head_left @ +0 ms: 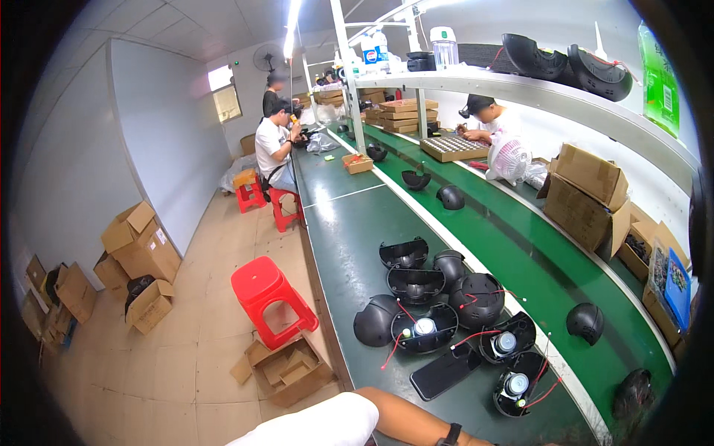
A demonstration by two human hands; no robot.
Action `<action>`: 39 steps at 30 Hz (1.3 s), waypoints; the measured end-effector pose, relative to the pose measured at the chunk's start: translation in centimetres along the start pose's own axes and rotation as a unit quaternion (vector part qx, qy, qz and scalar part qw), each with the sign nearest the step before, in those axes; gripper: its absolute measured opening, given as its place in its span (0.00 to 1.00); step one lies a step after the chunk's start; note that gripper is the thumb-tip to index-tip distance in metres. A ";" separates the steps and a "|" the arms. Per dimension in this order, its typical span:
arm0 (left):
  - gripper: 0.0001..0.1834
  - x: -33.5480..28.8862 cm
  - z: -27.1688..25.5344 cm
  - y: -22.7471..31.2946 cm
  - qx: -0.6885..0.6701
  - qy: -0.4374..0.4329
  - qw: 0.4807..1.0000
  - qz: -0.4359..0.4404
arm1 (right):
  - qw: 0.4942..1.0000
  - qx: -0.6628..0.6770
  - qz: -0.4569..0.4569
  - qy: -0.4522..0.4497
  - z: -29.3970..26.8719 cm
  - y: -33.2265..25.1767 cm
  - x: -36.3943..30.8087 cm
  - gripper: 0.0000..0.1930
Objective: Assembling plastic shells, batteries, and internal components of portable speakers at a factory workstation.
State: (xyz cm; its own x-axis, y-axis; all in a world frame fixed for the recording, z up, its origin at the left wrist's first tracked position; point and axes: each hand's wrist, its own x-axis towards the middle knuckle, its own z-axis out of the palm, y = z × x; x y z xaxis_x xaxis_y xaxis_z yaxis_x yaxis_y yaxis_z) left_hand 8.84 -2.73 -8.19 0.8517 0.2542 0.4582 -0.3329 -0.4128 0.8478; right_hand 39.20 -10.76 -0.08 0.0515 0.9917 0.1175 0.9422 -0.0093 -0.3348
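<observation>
My left forearm [409, 418], with a white sleeve and a dark wristband [450, 435], reaches in along the lower edge; the hand itself is cut off below the picture. My right hand is out of the picture. Nearest to the forearm, a black smartphone [439, 374] lies flat on the dark green bench. Around it are several black rounded shells. An open shell [515, 385] holds a round silver speaker-like part and red wires. Two more shells with such parts sit beside the phone. Behind them, a vented black shell [476, 299] rests among others without visible parts.
A green conveyor belt [513, 245] carries scattered black shells past the bench. A shelf [565, 88] overhangs the far right. Several people work farther along. A red stool [271, 293] and an open carton [286, 368] stand left of the bench; a white fan [509, 157] stands across the belt.
</observation>
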 end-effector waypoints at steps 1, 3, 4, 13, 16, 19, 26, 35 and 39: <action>0.58 0.2 0.1 0.0 -0.010 -0.016 1.000 -0.008 | 0.998 0.066 -0.008 0.011 1.0 -3.2 0.6 0.17; 0.58 0.6 1.0 -1.5 -0.034 -0.036 0.999 -0.002 | 0.981 0.187 -0.018 0.036 2.3 -9.4 1.3 0.16; 0.56 0.5 1.0 -3.0 0.003 -0.005 0.998 0.070 | 0.969 0.242 -0.017 0.051 2.8 -12.3 1.2 0.16; 0.53 -0.5 -3.5 4.2 0.002 0.000 1.000 -0.026 | 0.870 0.384 0.100 0.294 3.7 -21.2 -7.2 0.12; 0.55 0.4 -2.4 4.5 -0.021 -0.030 0.999 -0.039 | 0.880 0.326 0.121 0.324 3.9 -20.4 -8.5 0.12; 0.56 0.5 -2.0 4.4 0.007 -0.042 0.998 -0.039 | 0.924 0.207 0.087 0.309 3.8 -20.1 -9.0 0.12; 0.58 -0.4 -2.4 4.4 0.048 -0.043 0.998 0.002 | 0.973 -0.013 -0.022 0.231 3.1 -20.2 -9.0 0.17; 0.60 0.1 -5.1 6.9 0.048 -0.154 0.987 -0.013 | 0.990 0.033 0.043 0.128 0.4 -19.7 -8.8 0.40; 0.59 -0.8 -8.4 12.8 0.049 -0.036 0.992 -0.114 | 0.993 0.016 0.047 0.103 0.7 -19.2 -9.3 0.42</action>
State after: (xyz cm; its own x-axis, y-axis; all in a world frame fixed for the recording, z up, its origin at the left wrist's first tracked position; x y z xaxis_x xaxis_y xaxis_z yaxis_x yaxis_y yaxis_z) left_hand 0.55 -0.84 4.51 0.9280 0.2891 0.2349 -0.0912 -0.4351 0.8958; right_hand 20.39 -19.69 4.59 0.2089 0.9394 0.2717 0.9195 -0.0941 -0.3818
